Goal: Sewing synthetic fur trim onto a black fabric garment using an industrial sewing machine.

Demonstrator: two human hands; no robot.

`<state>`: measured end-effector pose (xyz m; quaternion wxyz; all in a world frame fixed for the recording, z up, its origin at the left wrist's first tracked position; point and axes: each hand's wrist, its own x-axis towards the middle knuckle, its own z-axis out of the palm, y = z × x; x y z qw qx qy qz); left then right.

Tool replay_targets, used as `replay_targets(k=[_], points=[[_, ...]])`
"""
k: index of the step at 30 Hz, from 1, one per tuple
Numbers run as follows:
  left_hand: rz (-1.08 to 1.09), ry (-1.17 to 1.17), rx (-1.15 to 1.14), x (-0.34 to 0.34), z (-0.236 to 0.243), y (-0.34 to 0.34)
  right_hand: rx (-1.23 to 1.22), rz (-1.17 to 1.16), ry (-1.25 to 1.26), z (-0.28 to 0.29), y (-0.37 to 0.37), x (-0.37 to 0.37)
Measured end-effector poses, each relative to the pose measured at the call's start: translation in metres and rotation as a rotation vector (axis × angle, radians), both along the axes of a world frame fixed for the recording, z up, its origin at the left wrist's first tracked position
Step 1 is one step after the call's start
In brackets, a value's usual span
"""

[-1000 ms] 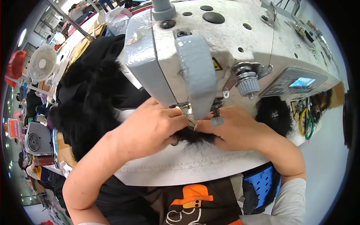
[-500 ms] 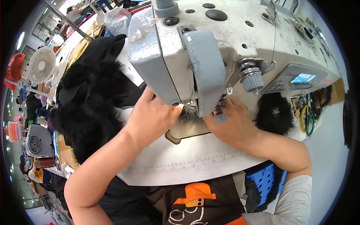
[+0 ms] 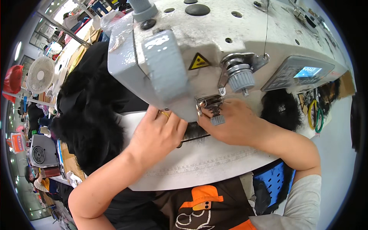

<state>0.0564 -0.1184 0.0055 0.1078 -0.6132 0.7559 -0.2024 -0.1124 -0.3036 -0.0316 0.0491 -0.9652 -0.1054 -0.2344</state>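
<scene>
My left hand [image 3: 159,132] is at the left of the sewing machine's needle area, fingers bent and closed, a ring on one finger. Between my hands lies a dark fur piece [image 3: 194,131], flat on the machine bed under the sewing machine head [image 3: 165,73]. My right hand [image 3: 234,122] comes in from the other side, fingers curled against the fur beneath the tension knob [image 3: 217,120]. The machine covers several fingertips, the needle and the presser foot.
Black fur and cloth [image 3: 92,111] are heaped left of the machine. At the right lie another black fur piece [image 3: 281,109] and scissors [image 3: 316,117] with yellow and green handles. A blue perforated crate [image 3: 274,184] is below the table edge. A white fan [image 3: 40,74] stands far left.
The machine now appears farther left and turned in view, showing a warning triangle. My left hand's fingers have shifted and bent more, and the fur between my hands lies slightly lower in the picture.
</scene>
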Motion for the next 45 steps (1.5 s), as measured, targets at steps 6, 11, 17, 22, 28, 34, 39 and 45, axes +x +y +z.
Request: replay_targets(k=[6,11,17,22,28,34,39,45], points=[[-0.045,0.110,0.038,0.012,0.004,0.000,-0.042,-0.171,-0.039,-0.002,0.002,-0.004],[-0.044,0.105,0.034,-0.008,-0.001,0.008,-0.155,-0.119,0.029,0.005,-0.003,-0.008],[0.009,0.049,0.050,-0.004,-0.006,0.007,-0.120,-0.079,0.059,0.001,-0.004,-0.009],[0.118,0.056,0.124,-0.002,-0.012,-0.006,0.001,-0.217,0.117,-0.002,0.001,-0.009],[-0.074,-0.122,-0.199,-0.003,-0.015,-0.010,-0.139,-0.161,-0.077,0.011,-0.010,-0.005],[0.011,-0.066,-0.169,-0.009,-0.020,-0.011,-0.103,-0.191,0.031,0.020,-0.014,-0.008],[0.077,-0.054,-0.071,-0.010,-0.029,-0.008,-0.090,-0.185,0.024,0.012,-0.017,-0.008],[0.050,0.095,-0.171,-0.011,-0.037,-0.011,-0.055,-0.191,0.004,0.010,-0.014,-0.009]])
